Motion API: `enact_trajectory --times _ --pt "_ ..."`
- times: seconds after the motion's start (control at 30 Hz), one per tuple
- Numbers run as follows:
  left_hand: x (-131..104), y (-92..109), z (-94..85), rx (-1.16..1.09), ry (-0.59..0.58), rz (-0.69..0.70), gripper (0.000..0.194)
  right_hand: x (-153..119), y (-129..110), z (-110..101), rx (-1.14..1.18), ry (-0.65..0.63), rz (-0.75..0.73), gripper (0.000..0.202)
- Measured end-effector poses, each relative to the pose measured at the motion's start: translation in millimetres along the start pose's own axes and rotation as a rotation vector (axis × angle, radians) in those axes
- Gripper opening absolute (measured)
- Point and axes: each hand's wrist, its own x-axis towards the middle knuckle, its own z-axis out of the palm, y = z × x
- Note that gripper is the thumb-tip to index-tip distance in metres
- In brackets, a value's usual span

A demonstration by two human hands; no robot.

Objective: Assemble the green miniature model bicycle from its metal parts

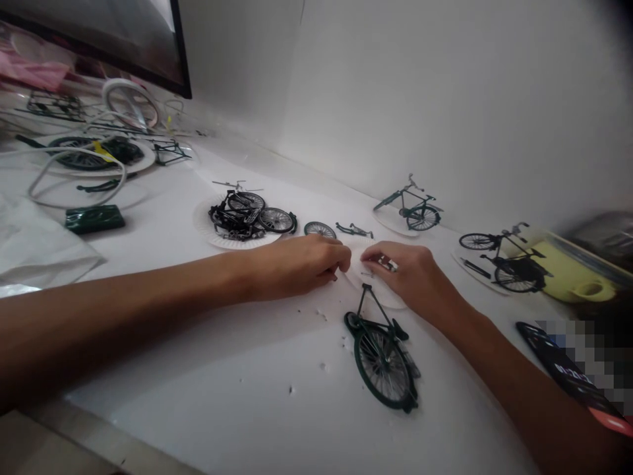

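Observation:
My left hand (314, 264) is closed, its fingers curled at the left edge of a white paper plate (353, 254). Whether anything is in those fingers is hidden. Over the same plate my right hand (403, 267) pinches thumb and fingers together, with a small silvery piece showing beside them, too small to name. Just below, a green model bicycle frame (373, 323) with its rear wheel (384, 366) lies on the white table, front wheel and handlebar absent. Beyond my hands lie a loose small wheel (320, 229) and a dark fork-like part (353, 230).
Another paper plate (202, 224) holds a heap of black bicycle parts. Two model bicycles, a green one (413, 204) and a black one (514, 260), stand at the right, near a yellow cup (576, 270) and a phone (558, 363). A white cable (37, 188) loops at left.

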Motion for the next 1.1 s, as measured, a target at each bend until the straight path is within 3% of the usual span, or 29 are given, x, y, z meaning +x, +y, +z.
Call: enact_trajectory --times 0.23,0.43,0.9,1.1 --pt "-1 5 -0.7 -0.020 -0.004 -0.050 0.020 -20 3 12 -0.002 0.171 0.022 0.015" --pt "-3 11 -1.3 0.003 0.016 -0.053 0.022 -24 -2 17 -0.032 0.235 0.056 0.013" --pt "-3 11 -2.7 0.021 -0.030 -0.082 0.020 -14 -7 12 -0.125 0.109 -0.097 0.014" --pt "-3 8 -3.5 0.067 -0.055 -0.023 0.018 -14 -3 12 -0.118 0.095 -0.117 0.015"
